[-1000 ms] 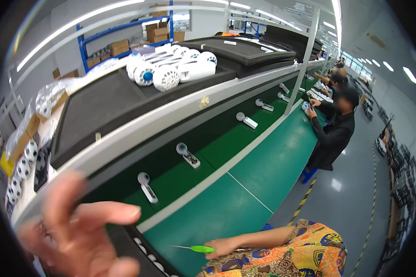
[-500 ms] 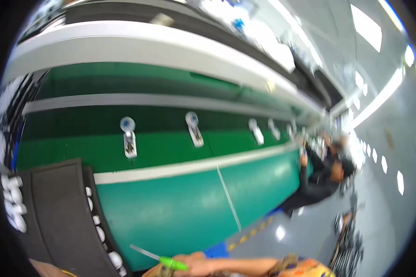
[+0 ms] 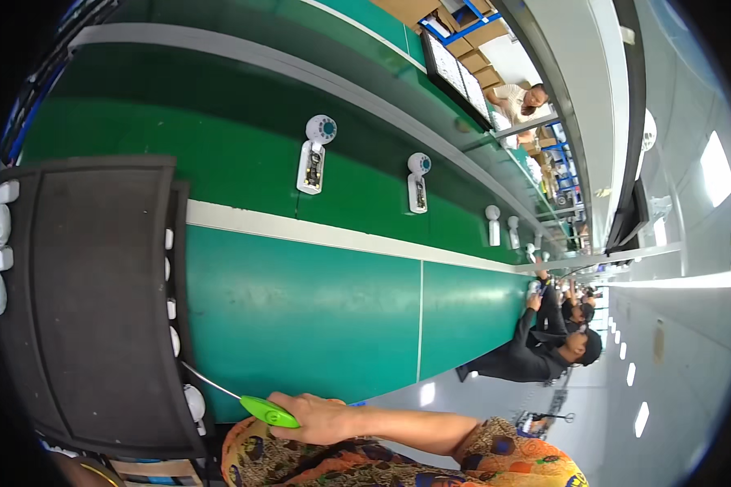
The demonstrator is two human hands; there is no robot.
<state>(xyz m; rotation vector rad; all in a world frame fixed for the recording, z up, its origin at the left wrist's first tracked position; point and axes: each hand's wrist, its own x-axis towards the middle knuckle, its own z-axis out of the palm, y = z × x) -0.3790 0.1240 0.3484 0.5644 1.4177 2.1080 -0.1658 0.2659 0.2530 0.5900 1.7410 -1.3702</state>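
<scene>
My right hand (image 3: 321, 418) is closed around the bright green handle of a screwdriver-like tool (image 3: 270, 411). Its thin metal shaft points up and left, ending beside the black tray (image 3: 105, 300); the exact tip shape is too small to tell. White rounded parts (image 3: 193, 402) stick out along the tray's right edge, close to the shaft. At the lower left rim, a dim skin-toned shape (image 3: 85, 472) with a yellow curved line may be my left arm; no fingers show there.
A teal belt (image 3: 309, 316) runs to the right past a pale rail (image 3: 300, 234). On the green surface beyond stand white devices with round heads (image 3: 311, 166), several in a row. Co-workers in dark clothes (image 3: 536, 349) work farther along; another person (image 3: 512, 101) sits across the bench.
The view has turned, so the bench and devices sit higher and farther right. My right hand and the green-handled tool show more fully, with the shaft now beside the tray's edge.
</scene>
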